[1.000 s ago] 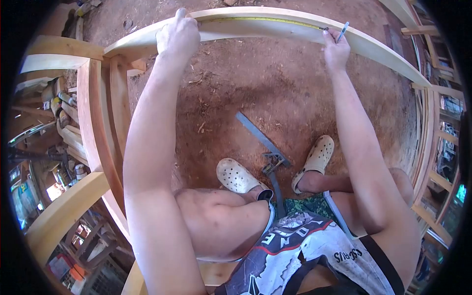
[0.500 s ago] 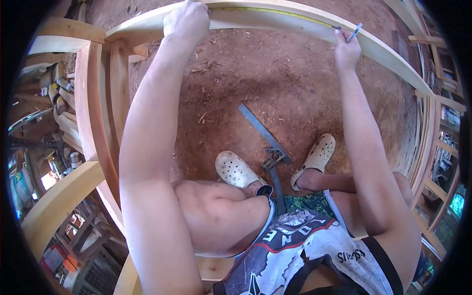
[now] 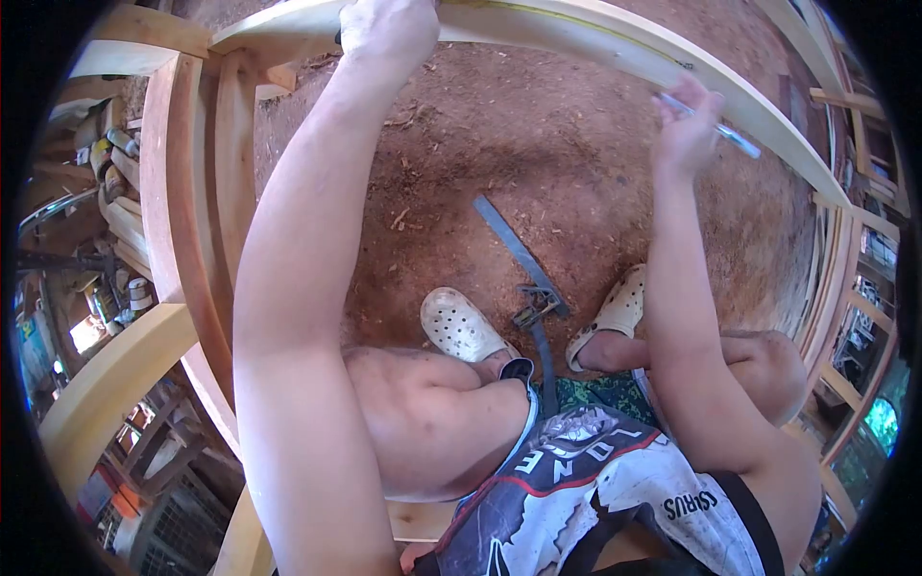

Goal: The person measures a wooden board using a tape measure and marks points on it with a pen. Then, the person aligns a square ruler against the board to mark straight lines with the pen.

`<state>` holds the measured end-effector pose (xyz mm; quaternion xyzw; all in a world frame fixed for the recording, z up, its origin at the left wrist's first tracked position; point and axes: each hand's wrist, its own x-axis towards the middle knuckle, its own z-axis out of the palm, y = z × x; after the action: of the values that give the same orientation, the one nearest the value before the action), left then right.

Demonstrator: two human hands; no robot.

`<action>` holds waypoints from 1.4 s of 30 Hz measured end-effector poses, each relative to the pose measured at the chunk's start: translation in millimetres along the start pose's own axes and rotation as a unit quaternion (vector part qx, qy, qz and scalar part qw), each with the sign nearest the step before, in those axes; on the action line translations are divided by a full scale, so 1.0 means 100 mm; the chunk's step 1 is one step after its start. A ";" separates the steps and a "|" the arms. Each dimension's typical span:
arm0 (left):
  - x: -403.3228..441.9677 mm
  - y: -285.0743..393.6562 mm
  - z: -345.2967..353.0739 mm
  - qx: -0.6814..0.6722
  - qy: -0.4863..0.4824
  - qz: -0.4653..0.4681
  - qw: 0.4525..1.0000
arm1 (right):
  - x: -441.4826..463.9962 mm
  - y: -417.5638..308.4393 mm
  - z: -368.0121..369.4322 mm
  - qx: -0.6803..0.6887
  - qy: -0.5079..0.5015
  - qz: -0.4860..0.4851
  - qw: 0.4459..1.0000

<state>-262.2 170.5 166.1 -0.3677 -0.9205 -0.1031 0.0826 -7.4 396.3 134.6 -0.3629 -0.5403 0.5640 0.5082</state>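
Note:
At the top, a pale wooden board (image 3: 567, 43) runs across in front of me. A yellow measuring tape (image 3: 595, 31) lies along it, its hook end near the right side. My left hand (image 3: 389, 34) is closed at the tape's left end against the board; the tape measure's case is mostly hidden behind the fingers, with a small dark bit showing. Just below the tape's free end, my right hand (image 3: 687, 130) is closed around a pen (image 3: 738, 141), slightly blurred, its light blue barrel sticking out to the right. The right hand is apart from the tape.
A clamp-like metal tool (image 3: 538, 305) with a flat bar lies on the dirt floor (image 3: 442, 192) between my clogs (image 3: 461, 324). Upright timbers (image 3: 173, 192) stand at left, with cluttered shelves beyond. More wooden framing (image 3: 836, 288) rises at right.
My right hand has come off the tape's end, moving down and slightly right, and the pen has swung to point right and down. My left hand has shifted slightly right and up.

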 end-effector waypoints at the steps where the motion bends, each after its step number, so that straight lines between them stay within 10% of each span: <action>1: 0.00 0.01 0.01 0.023 -0.009 -0.008 1.000 | -0.12 -0.02 0.06 -0.073 -0.131 -0.027 0.988; 4: 0.01 -0.05 0.10 0.010 0.000 0.011 1.000 | -0.42 0.03 0.42 -0.125 -0.382 -0.041 0.915; 9: 0.03 0.01 0.06 -0.002 -0.023 0.005 1.000 | -0.69 0.19 1.20 -0.094 -0.410 -0.366 0.830; 13: 0.05 -0.02 0.14 0.040 -0.009 0.036 0.999 | -0.59 0.21 1.41 -0.126 -0.398 -0.436 0.797; 42: 0.04 0.07 -0.02 0.068 -0.006 0.025 0.997 | -0.28 0.51 1.63 -0.139 -0.415 -0.561 0.703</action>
<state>-259.8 177.6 169.8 -0.3847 -0.9164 -0.0359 0.1043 -167.0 334.8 105.7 0.2107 -0.8727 0.1867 0.3989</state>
